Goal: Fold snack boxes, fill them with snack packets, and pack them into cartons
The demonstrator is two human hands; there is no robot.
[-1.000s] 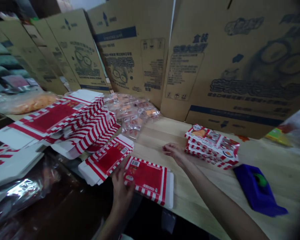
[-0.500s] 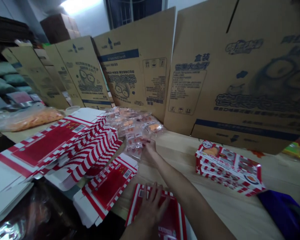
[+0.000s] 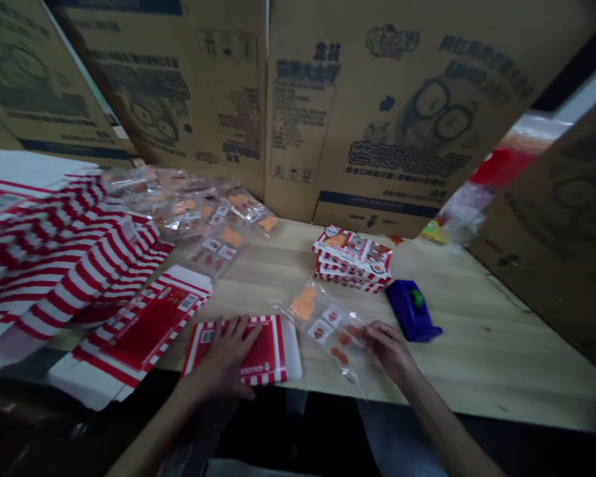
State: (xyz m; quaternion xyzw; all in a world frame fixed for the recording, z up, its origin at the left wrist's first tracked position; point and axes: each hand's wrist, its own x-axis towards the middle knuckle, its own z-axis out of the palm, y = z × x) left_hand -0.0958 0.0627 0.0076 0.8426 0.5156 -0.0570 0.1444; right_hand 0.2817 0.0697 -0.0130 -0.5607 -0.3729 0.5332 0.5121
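Note:
My left hand (image 3: 228,354) lies with spread fingers on a flat red-and-white striped carton (image 3: 271,351) near the table's front edge. The thumb reaches past the carton's near side. A clear plastic packet (image 3: 328,328) is pinched at its right edge by my right hand (image 3: 390,348). Inside the packet I see orange shapes and small white printed squares. It is just right of the carton, low over the tabletop. Similar clear packets (image 3: 183,205) lie heaped farther back on the left. Another flat striped carton (image 3: 151,321) rests left of my left hand.
Many striped cartons (image 3: 94,245) fan out in a pile on the left. A short stack of filled striped boxes (image 3: 352,258) sits right of centre, beside a blue tape dispenser (image 3: 412,311). Tall cardboard panels (image 3: 298,112) wall off the back of the wooden table (image 3: 477,331).
My right hand has come from the packet heap toward the front right with one packet. The view has swung right. My left hand remains on the carton, which now lies more crosswise in view.

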